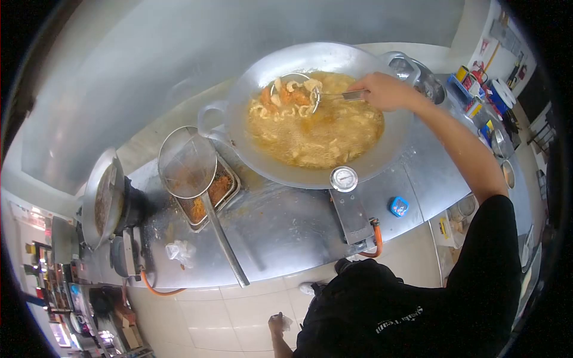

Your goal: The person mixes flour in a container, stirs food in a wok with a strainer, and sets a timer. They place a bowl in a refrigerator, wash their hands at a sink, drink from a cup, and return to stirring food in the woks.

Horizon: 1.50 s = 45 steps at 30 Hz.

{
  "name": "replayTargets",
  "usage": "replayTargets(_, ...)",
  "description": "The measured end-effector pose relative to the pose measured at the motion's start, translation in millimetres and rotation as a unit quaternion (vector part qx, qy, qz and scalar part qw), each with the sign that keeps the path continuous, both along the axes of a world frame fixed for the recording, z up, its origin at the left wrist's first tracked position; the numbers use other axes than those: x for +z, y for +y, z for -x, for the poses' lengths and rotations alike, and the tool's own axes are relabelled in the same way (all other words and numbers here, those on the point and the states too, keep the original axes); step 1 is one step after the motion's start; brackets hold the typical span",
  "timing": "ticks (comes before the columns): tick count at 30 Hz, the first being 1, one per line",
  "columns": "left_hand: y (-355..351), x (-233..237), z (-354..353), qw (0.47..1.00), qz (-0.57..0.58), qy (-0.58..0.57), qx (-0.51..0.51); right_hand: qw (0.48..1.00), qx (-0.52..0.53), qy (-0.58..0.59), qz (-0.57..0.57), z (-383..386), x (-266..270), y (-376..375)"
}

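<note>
A right hand (387,91) reaches over a broad metal wok (309,55), its grip closed firmly around the handle of a small wire skimmer (335,96). The skimmer's round basket sits at the far left part of the bubbling oil (325,134), among curled golden and orange-brown pieces of food (293,97); more pale pieces float across the surface. At lower frame, the left hand (277,324) hangs beside the body, well apart from the wok, its grip curled around a pale scrap (287,323) too small to make out. The wok, with a loop handle at its left side, stands above a metal table (280,235).

Near its closest edge, a round dial (344,179) tops a grey metal unit (352,216) joined to an orange hose (379,240), with a small blue item (399,206) lying just to the right. To the left, a long-handled strainer (187,162) rests tilted over a rectangular tray (199,227) holding orange crumbs, its handle reaching past the table's front edge. White crumpled material (181,253) lies nearby, and a second pan (98,203) stands at far left.
</note>
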<state>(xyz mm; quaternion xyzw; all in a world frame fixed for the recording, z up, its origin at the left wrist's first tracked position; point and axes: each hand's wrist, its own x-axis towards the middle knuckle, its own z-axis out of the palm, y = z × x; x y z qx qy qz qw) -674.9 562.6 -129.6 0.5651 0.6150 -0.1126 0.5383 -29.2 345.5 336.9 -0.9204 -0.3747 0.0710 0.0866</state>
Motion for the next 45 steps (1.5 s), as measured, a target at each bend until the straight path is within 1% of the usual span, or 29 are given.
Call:
replayTargets(3,1,-8,1,0.999,-0.033,0.027,-0.034,0.993,-0.046,-0.103,0.021,15,-7,-5)
replayTargets(6,2,-16,3,0.998,-0.035,0.021,-0.037,0.987,-0.065,-0.123,0.084,21,-8,-6)
replayTargets(9,6,-25,4,0.994,-0.080,0.028,-0.072,0.975,-0.054,-0.195,0.092,26,-11,-7)
replayTargets(12,9,-34,8,0.999,-0.047,0.005,-0.021,0.967,-0.050,-0.235,0.082,17,-22,-13)
replayTargets(14,9,-32,9,0.999,-0.040,-0.010,-0.017,0.968,0.010,-0.246,-0.037,-22,-52,-28)
replayTargets(15,10,-33,10,0.999,-0.037,-0.018,-0.016,0.962,0.039,-0.251,-0.096,-21,-46,-24)
replayTargets(16,10,-33,11,0.999,-0.037,-0.004,-0.023,0.987,-0.045,-0.101,-0.120,-18,-38,-25)
replayTargets(17,10,-34,12,0.999,-0.038,0.009,-0.031,0.980,-0.127,0.051,-0.142,-17,-25,-27)
replayTargets(18,11,-36,14,0.998,-0.038,0.022,-0.039,0.944,-0.206,0.201,-0.160,-10,-12,-26)
replayTargets(19,10,-38,16,0.999,-0.037,0.016,-0.029,0.903,-0.219,0.291,-0.230,-11,-13,-29)
replayTargets(20,8,-39,19,0.999,-0.036,0.011,-0.020,0.847,-0.229,0.376,-0.297,-14,-18,-34)
replayTargets(21,7,-39,19,0.999,-0.035,0.005,-0.012,0.780,-0.235,0.455,-0.360,-15,-22,-37)
replayTargets(24,-2,-13,11,0.999,-0.042,-0.005,-0.028,0.632,-0.194,0.613,-0.431,6,-34,-33)
replayTargets(27,2,-14,12,0.993,-0.050,0.010,-0.110,0.644,-0.176,0.604,-0.435,40,-21,-22)
replayTargets(30,1,2,2,0.995,-0.049,0.019,-0.090,0.789,-0.200,0.451,-0.367,51,-16,-15)
replayTargets(31,3,1,4,0.995,-0.053,0.010,-0.083,0.857,-0.172,0.355,-0.332,49,-17,-15)
replayTargets(32,7,-3,5,0.995,-0.057,0.001,-0.077,0.911,-0.143,0.253,-0.292,43,-17,-18)
replayTargets(33,10,-5,3,0.996,-0.059,-0.009,-0.072,0.952,-0.111,0.146,-0.246,39,-16,-19)
replayTargets(36,19,-42,23,0.998,-0.019,-0.015,-0.061,0.978,-0.118,0.046,-0.168,53,21,-26)
replayTargets(38,16,-47,30,0.987,-0.062,-0.062,-0.131,0.984,-0.102,-0.053,-0.133,48,32,-41)
replayTargets(39,13,-41,29,0.994,-0.033,-0.045,-0.098,0.984,-0.094,-0.102,-0.115,43,35,-50)
replayTargets(40,9,-38,29,0.998,-0.005,-0.028,-0.064,0.981,-0.125,-0.135,-0.066,36,38,-56)
replayTargets(42,7,-30,33,0.994,0.084,-0.075,0.009,0.962,-0.186,-0.199,0.033,21,43,-66)
replayTargets(43,6,-29,36,0.986,0.127,-0.098,0.047,0.951,-0.183,-0.238,0.067,14,43,-73)
replayTargets(44,6,-30,38,0.992,0.050,-0.097,-0.062,0.939,-0.179,-0.277,0.100,7,41,-79)
replayTargets(45,5,-30,41,0.981,-0.027,-0.094,-0.169,0.924,-0.174,-0.313,0.134,2,39,-83)
